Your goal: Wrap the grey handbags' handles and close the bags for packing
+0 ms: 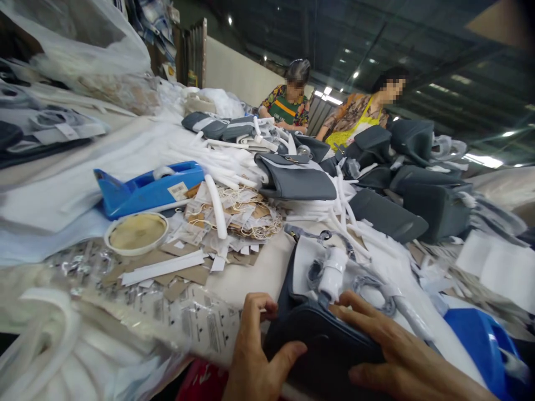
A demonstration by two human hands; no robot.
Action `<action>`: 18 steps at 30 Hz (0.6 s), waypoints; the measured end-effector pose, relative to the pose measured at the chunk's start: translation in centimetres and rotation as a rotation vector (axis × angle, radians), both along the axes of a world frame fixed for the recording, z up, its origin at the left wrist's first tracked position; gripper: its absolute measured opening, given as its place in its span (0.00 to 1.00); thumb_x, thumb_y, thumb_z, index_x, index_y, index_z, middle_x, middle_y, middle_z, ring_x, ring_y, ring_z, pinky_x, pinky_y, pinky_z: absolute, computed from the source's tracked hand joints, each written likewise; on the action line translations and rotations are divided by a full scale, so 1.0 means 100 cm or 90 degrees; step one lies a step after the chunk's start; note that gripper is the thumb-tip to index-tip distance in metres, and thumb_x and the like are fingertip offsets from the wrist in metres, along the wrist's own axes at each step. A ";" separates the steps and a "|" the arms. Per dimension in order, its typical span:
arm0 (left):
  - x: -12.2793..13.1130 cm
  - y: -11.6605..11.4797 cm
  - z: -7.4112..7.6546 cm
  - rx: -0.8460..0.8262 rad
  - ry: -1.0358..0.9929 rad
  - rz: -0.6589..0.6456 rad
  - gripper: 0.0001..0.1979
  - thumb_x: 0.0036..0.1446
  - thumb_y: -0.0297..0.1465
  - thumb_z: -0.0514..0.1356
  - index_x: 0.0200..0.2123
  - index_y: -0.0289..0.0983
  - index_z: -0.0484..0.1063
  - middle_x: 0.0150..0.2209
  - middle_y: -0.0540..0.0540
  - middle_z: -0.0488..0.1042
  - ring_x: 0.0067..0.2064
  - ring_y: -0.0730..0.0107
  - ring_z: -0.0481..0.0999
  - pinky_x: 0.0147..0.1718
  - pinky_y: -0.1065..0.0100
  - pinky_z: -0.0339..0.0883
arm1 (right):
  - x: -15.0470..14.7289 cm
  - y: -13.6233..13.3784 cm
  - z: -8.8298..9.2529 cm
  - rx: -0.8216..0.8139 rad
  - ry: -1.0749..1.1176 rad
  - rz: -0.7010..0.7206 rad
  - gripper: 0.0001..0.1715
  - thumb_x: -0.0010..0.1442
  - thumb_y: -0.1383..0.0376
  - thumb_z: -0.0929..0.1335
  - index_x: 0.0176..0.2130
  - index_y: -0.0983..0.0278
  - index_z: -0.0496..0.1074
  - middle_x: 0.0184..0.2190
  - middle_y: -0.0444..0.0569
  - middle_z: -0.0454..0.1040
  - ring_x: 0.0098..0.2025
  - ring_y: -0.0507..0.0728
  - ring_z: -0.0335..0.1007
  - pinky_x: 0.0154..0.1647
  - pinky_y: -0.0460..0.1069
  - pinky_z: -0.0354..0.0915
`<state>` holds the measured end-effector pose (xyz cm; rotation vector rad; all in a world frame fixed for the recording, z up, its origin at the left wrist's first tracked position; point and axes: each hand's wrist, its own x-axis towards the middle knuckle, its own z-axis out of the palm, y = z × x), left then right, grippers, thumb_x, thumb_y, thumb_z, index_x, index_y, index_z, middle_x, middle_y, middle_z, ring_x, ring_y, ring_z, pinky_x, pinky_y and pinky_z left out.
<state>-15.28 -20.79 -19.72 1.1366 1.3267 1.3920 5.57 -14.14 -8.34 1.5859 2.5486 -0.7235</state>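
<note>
A dark blue-grey handbag (321, 345) stands close in front of me at the table's near edge. Its left side is in my left hand (261, 351), thumb across the front and fingers curled at the edge. My right hand (387, 345) grips the right side, fingers over the top edge and thumb on the front. Just behind the bag's top rises a white lining piece (305, 264) with a white wrapped roll (333, 273) and a plastic-wrapped strap. Part of the bag's lower front runs out of view.
A blue tape dispenser (154, 186), a round tin (136, 234) and a heap of stringed tags (238, 214) lie left. More grey bags (296, 178) and white foam tubes cover the far side. A blue holder (480, 345) is right. Two people work across the table.
</note>
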 end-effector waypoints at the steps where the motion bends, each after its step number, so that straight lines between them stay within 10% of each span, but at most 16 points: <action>1: -0.001 -0.002 -0.002 -0.034 -0.020 -0.019 0.17 0.49 0.31 0.63 0.43 0.40 0.64 0.41 0.46 0.71 0.43 0.60 0.71 0.44 0.62 0.65 | 0.001 0.000 -0.001 0.000 -0.004 0.002 0.38 0.44 0.63 0.73 0.55 0.49 0.70 0.59 0.47 0.65 0.59 0.70 0.62 0.54 0.58 0.66; 12: -0.017 0.018 0.011 -0.045 -0.264 -0.376 0.16 0.54 0.28 0.59 0.47 0.39 0.70 0.42 0.49 0.74 0.43 0.66 0.71 0.44 0.68 0.64 | 0.005 0.001 -0.004 -0.037 -0.077 -0.037 0.35 0.48 0.54 0.71 0.56 0.51 0.69 0.61 0.47 0.64 0.64 0.71 0.53 0.63 0.63 0.56; 18: -0.012 0.024 0.013 -0.028 -0.138 -0.197 0.38 0.45 0.26 0.66 0.58 0.42 0.54 0.53 0.44 0.64 0.53 0.61 0.66 0.51 0.64 0.61 | -0.018 0.003 0.016 -0.083 -0.051 0.000 0.34 0.50 0.63 0.70 0.57 0.52 0.67 0.60 0.47 0.64 0.63 0.67 0.55 0.60 0.60 0.58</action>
